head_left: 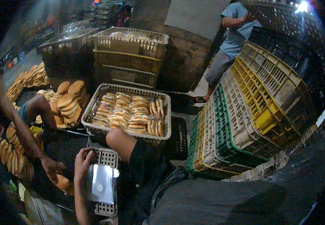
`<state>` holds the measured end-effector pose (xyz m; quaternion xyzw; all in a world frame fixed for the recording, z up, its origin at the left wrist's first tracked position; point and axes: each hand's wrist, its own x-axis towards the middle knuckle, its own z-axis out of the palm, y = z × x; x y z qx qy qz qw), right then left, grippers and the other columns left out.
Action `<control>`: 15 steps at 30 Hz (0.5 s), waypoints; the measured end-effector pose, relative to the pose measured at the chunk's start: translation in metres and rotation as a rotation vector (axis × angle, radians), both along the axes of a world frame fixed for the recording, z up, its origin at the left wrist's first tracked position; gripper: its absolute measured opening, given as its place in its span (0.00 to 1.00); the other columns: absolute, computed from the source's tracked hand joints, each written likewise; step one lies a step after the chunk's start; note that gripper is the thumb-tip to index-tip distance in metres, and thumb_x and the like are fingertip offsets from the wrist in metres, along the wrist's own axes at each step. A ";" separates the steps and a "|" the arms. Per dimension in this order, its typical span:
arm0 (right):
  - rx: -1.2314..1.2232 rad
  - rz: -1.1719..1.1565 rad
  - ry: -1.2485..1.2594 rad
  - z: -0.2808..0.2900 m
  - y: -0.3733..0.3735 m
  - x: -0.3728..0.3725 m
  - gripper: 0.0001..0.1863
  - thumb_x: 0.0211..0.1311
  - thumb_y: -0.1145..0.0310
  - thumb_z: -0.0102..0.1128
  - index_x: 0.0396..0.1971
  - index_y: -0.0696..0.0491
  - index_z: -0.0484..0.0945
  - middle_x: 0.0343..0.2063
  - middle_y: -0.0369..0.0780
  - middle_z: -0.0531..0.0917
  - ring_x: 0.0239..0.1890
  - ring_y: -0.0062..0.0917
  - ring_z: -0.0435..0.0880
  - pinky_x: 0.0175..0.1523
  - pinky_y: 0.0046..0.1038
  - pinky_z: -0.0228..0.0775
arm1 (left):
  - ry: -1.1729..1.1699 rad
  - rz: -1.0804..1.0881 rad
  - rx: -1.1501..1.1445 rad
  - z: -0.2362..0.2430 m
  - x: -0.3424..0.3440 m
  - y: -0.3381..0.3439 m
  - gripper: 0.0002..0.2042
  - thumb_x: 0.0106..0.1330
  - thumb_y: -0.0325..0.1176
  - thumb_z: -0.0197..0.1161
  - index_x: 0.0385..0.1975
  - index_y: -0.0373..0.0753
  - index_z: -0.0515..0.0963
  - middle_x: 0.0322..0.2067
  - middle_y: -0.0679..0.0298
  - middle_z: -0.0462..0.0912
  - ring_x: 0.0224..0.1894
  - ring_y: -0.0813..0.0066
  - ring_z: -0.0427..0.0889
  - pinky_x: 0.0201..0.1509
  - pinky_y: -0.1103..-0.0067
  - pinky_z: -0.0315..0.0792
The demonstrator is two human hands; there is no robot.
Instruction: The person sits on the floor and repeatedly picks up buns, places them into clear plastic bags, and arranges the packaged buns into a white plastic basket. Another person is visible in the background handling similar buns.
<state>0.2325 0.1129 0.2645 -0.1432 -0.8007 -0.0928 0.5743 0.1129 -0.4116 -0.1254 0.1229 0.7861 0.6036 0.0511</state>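
My left hand [83,160] reaches up from the lower edge, its fingers curled inward. It is beside a stack of clear plastic bags [103,183], and whatever the fingers hold, if anything, is too dark to make out. The bags lie on an upturned pale slotted crate [112,159]. My right hand is out of view. To the left, a co-worker's hand [52,168] grips a brown bread bun [62,183] close to my forearm. Just beyond my bare knee, a pale basket crate [167,112] holds rows of bagged buns [119,112].
Loose buns are heaped at left [70,105], with more further back [33,77]. Filled crates [128,56] are stacked behind the basket. Tall stacks of yellow, white and green crates [230,116] stand at right. A person in blue [235,33] is behind them.
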 end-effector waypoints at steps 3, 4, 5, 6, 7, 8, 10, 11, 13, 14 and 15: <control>0.004 0.013 -0.016 -0.003 -0.007 -0.002 0.17 0.60 0.59 0.53 0.38 0.57 0.64 0.38 0.44 0.65 0.39 0.33 0.65 0.45 0.31 0.54 | 0.025 0.106 -0.247 0.012 0.021 0.002 0.17 0.66 0.42 0.58 0.32 0.30 0.80 0.26 0.57 0.84 0.28 0.74 0.83 0.34 0.78 0.75; 0.006 0.019 -0.017 -0.004 -0.010 -0.004 0.17 0.60 0.59 0.53 0.37 0.57 0.64 0.37 0.44 0.66 0.38 0.33 0.66 0.44 0.31 0.55 | -0.074 0.040 -0.382 -0.011 0.018 -0.009 0.19 0.65 0.45 0.58 0.28 0.31 0.81 0.23 0.57 0.83 0.26 0.72 0.83 0.32 0.77 0.75; 0.014 0.034 -0.016 -0.001 -0.015 -0.006 0.16 0.60 0.59 0.54 0.37 0.57 0.65 0.36 0.44 0.66 0.38 0.33 0.66 0.43 0.30 0.55 | -0.170 -0.016 -0.504 -0.033 0.016 -0.020 0.21 0.65 0.48 0.58 0.24 0.32 0.82 0.20 0.58 0.83 0.25 0.70 0.84 0.30 0.76 0.74; 0.027 0.035 -0.029 -0.001 -0.018 -0.005 0.16 0.59 0.60 0.54 0.36 0.57 0.65 0.35 0.44 0.66 0.37 0.33 0.66 0.43 0.30 0.56 | -0.177 -0.073 -0.573 -0.040 0.025 -0.017 0.24 0.64 0.52 0.57 0.19 0.34 0.82 0.16 0.60 0.82 0.24 0.67 0.84 0.30 0.74 0.74; 0.035 0.057 -0.023 0.002 -0.025 -0.007 0.16 0.59 0.60 0.55 0.35 0.57 0.65 0.34 0.43 0.67 0.36 0.33 0.67 0.42 0.30 0.56 | -0.235 -0.034 -0.630 -0.071 0.031 -0.030 0.26 0.62 0.55 0.57 0.19 0.35 0.83 0.17 0.62 0.82 0.25 0.66 0.84 0.33 0.71 0.74; 0.038 0.061 -0.035 -0.002 -0.024 -0.008 0.15 0.59 0.60 0.55 0.34 0.57 0.66 0.34 0.43 0.67 0.35 0.33 0.67 0.41 0.30 0.57 | -0.257 -0.051 -0.712 -0.069 0.040 -0.025 0.27 0.61 0.58 0.57 0.19 0.36 0.83 0.17 0.62 0.83 0.25 0.65 0.84 0.35 0.71 0.75; 0.049 0.099 -0.042 -0.004 -0.028 -0.016 0.15 0.58 0.60 0.56 0.33 0.57 0.67 0.32 0.43 0.68 0.34 0.32 0.68 0.40 0.30 0.58 | -0.420 -0.005 -0.791 -0.073 0.058 -0.027 0.31 0.58 0.65 0.55 0.17 0.37 0.83 0.17 0.62 0.83 0.26 0.64 0.84 0.37 0.70 0.75; 0.055 0.119 -0.050 -0.006 -0.029 -0.022 0.14 0.58 0.61 0.56 0.32 0.56 0.67 0.31 0.43 0.69 0.33 0.32 0.68 0.39 0.30 0.58 | -0.419 0.049 -0.795 -0.075 0.065 -0.025 0.32 0.57 0.66 0.54 0.21 0.37 0.83 0.21 0.58 0.84 0.29 0.61 0.85 0.39 0.68 0.75; 0.068 0.164 -0.058 -0.005 -0.034 -0.035 0.14 0.57 0.61 0.57 0.30 0.56 0.68 0.29 0.42 0.69 0.31 0.32 0.69 0.38 0.30 0.59 | -0.391 0.151 -1.022 -0.083 0.077 -0.029 0.35 0.55 0.69 0.53 0.26 0.35 0.83 0.29 0.52 0.84 0.34 0.56 0.84 0.40 0.64 0.75; 0.072 0.195 -0.069 -0.006 -0.038 -0.042 0.13 0.57 0.61 0.58 0.30 0.56 0.69 0.29 0.42 0.70 0.30 0.32 0.69 0.37 0.29 0.60 | -0.407 0.181 -1.033 -0.092 0.081 -0.029 0.35 0.54 0.69 0.54 0.27 0.35 0.83 0.31 0.50 0.84 0.35 0.54 0.84 0.40 0.63 0.75; 0.082 0.225 -0.070 -0.005 -0.040 -0.052 0.13 0.57 0.62 0.58 0.29 0.56 0.69 0.28 0.42 0.70 0.29 0.32 0.70 0.36 0.29 0.60 | -0.424 0.209 -1.044 -0.100 0.083 -0.028 0.35 0.53 0.69 0.56 0.28 0.34 0.82 0.32 0.49 0.83 0.36 0.52 0.84 0.40 0.62 0.75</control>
